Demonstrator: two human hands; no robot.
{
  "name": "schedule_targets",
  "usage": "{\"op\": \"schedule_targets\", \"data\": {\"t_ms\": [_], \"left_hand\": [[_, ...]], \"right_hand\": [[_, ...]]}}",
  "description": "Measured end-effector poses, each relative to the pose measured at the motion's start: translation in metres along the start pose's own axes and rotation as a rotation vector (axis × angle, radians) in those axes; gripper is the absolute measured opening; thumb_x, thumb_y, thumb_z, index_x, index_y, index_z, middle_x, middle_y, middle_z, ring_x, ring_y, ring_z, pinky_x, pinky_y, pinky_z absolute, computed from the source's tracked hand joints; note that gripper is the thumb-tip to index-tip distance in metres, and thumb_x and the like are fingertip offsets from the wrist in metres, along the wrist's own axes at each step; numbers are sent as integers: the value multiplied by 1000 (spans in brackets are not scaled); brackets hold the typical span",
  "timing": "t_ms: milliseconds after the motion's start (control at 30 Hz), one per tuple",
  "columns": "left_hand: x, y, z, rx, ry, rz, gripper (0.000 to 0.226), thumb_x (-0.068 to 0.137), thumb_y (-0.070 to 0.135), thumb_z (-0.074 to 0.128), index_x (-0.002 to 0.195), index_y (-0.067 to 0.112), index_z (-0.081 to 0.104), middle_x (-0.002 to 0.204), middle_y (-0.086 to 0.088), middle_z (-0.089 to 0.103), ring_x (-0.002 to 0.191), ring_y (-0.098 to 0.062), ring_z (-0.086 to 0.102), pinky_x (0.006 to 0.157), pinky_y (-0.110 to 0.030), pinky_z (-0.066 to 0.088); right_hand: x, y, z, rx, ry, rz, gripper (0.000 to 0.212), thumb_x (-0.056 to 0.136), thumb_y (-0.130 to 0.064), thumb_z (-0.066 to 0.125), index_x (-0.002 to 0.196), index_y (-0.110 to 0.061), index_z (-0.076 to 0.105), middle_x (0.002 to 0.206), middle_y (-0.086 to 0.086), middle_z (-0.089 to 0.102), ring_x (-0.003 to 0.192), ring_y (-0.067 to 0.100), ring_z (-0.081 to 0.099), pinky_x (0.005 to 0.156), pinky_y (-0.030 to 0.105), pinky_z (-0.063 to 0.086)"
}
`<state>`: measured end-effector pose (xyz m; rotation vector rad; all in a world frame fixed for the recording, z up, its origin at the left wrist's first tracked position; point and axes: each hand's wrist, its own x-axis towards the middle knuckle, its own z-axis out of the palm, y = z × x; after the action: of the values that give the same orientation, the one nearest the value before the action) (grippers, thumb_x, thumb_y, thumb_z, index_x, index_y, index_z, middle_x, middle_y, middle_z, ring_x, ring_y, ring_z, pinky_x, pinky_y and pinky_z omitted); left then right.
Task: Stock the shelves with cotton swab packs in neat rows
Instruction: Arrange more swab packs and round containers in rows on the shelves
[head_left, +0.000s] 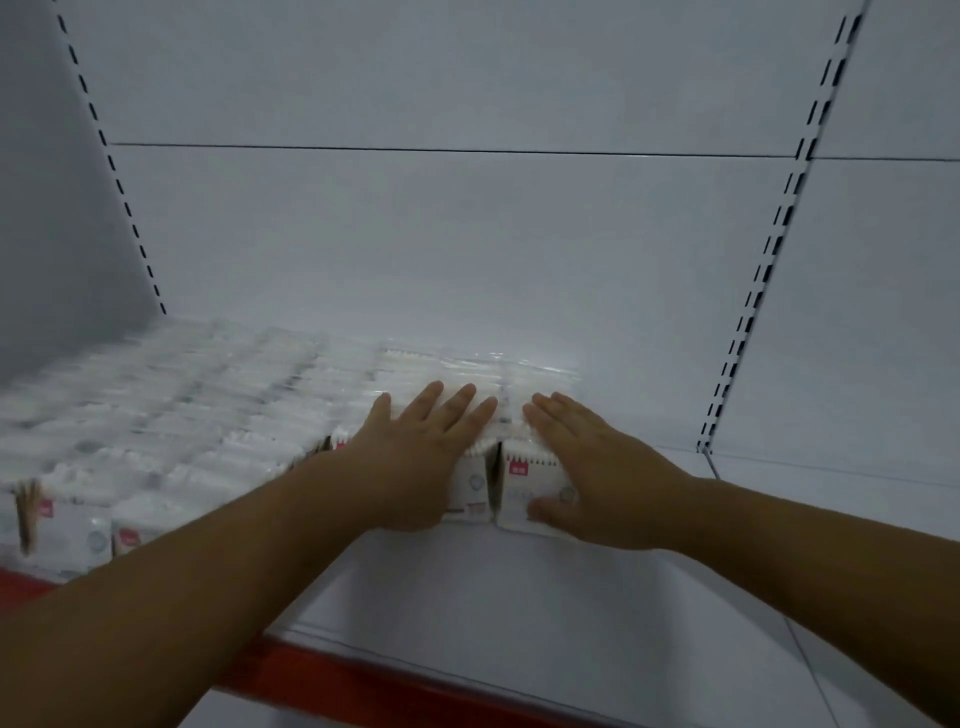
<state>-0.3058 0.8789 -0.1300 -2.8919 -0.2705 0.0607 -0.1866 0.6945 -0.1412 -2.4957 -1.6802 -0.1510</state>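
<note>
i press my left hand and right hand flat, fingers straight toward 12 o'clock, on the packs, likely squaring their rows on the shelf.

Red tag on swab pack: maybe a logo, txt unreadable.

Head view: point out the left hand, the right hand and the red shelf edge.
left hand (426, 457), head view, back of the hand.
right hand (597, 467), head view, back of the hand.
red shelf edge (363, 691), head view, front strip.
</note>
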Motion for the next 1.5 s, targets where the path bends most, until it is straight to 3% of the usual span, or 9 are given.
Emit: {"op": "schedule_targets", "data": {"t_ms": [133, 267, 400, 467, 600, 833, 1067, 1267, 1500], "left_hand": [[3, -4, 3, 20, 48, 28, 99, 86, 37, 53, 146, 35, -26, 159, 7, -21, 148, -21, -12, 116, -54, 10], [-6, 2, -18, 41, -92, -23, 113, 81, 61, 59, 145, 31, -29, 151, 7, -35, 142, -26, -30, 114, -57, -7], [-24, 19, -53, -34, -64, -142, 104, 69, 86, 14, 146, 30, -27, 155, 2, -32, 141, -23, -32, 115, -53, -10], [-25, 45, -82, -88, -69, -136, 102, 66, 82, 7, 150, 30, -17, 159, 2, -20, 145, -21, -22, 117, -50, -6], [2, 146, -138, -161, 3, -7, 81, 90, 66, 26, 154, 25, -1, 163, 2, 0, 149, -17, -8, 120, -45, 2], [63, 377, -209, -261, 102, 270, 71, 96, 60, 29, 154, 24, 11, 162, 2, 8, 149, -16, -3, 121, -42, 6], [83, 583, -231, -215, 92, 582, 70, 97, 60, 27, 154, 25, 7, 163, 1, 3, 149, -17, -4, 120, -41, 4], [109, 696, -250, -210, 134, 767, 67, 98, 57, 29, 154, 27, 6, 163, 1, 2, 149, -17, -4, 120, -44, 5], [180, 789, -267, -331, 138, 888, 64, 97, 58, 31, 153, 32, 12, 162, 3, 12, 149, -14, 4, 118, -35, 11]], "right_hand": [[2, 5, 5, -5, 0, -6, 101, 84, -64, 53, 152, -21, -9, 160, -3, -10, 144, 9, -14, 105, 24, -14], [-2, 4, -12, -81, -79, -50, 108, 79, -77, 42, 149, -23, -19, 156, -1, -27, 142, 15, -26, 112, 36, -14], [-45, 42, -60, -67, 137, -121, 95, 84, -70, 44, 152, -25, -4, 160, 0, -13, 145, 14, -15, 113, 32, -8], [-91, 80, -84, -295, 119, -119, 86, 90, -63, 42, 153, -24, -2, 160, 3, -13, 146, 19, -13, 115, 33, -6], [-192, 151, -133, -668, -113, -7, 76, 94, -60, 33, 153, -25, 1, 160, 5, -11, 147, 22, -10, 117, 38, -4], [-378, 207, -163, -452, -68, 308, 76, 93, -58, 40, 153, -26, 6, 161, 4, -8, 147, 19, -5, 118, 37, 2], [-558, 255, -167, -476, -110, 541, 73, 95, -44, 48, 153, -23, 9, 160, 8, -10, 147, 23, -9, 117, 40, -1], [-653, 298, -192, -475, -16, 746, 67, 96, -45, 44, 151, -25, 13, 161, 5, -8, 147, 19, -10, 118, 38, -2], [-731, 388, -212, -492, 10, 923, 67, 96, -52, 39, 152, -30, 9, 161, -1, -9, 146, 14, -13, 111, 30, -9]]}}
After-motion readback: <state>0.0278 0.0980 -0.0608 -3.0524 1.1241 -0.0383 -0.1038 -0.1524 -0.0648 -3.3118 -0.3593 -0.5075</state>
